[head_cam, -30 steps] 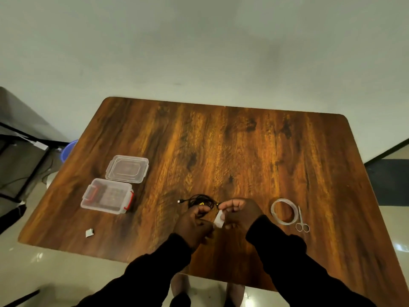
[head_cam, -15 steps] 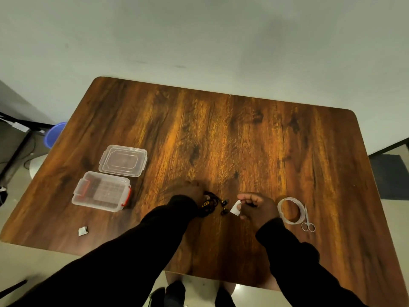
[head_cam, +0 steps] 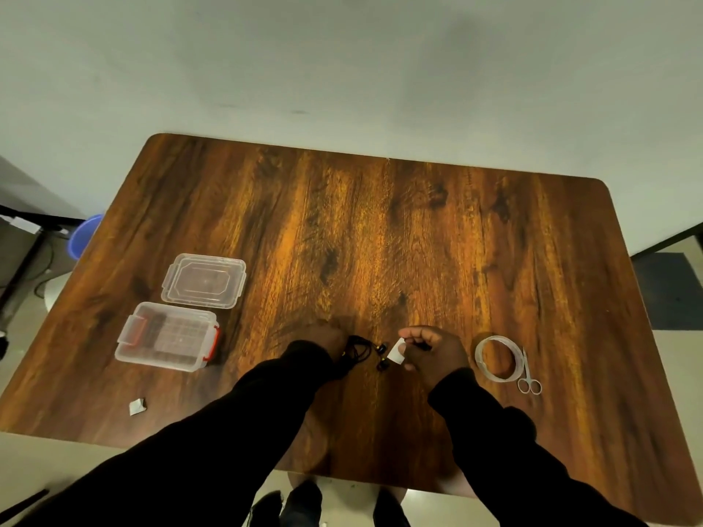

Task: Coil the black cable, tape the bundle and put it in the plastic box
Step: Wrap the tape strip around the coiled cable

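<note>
The coiled black cable (head_cam: 359, 349) lies on the wooden table (head_cam: 380, 241) near the front middle. My left hand (head_cam: 323, 336) rests on the coil's left side and holds it; its fingers are partly hidden. My right hand (head_cam: 433, 351) is just right of the cable, pinching a small white piece of tape (head_cam: 396, 352). Two dark plug ends (head_cam: 381, 357) lie between the hands. The clear plastic box (head_cam: 167, 336) with red latches stands open at the left.
The box's clear lid (head_cam: 203, 280) lies just behind the box. A roll of clear tape (head_cam: 496, 357) and small scissors (head_cam: 528, 378) lie right of my right hand. A scrap of white paper (head_cam: 137, 406) sits near the front left edge. A blue bucket (head_cam: 85, 235) stands off the table's left.
My hands have separated: the left one went down onto the coil on the table, the right one moved right with the tape piece. The view shifted slightly.
</note>
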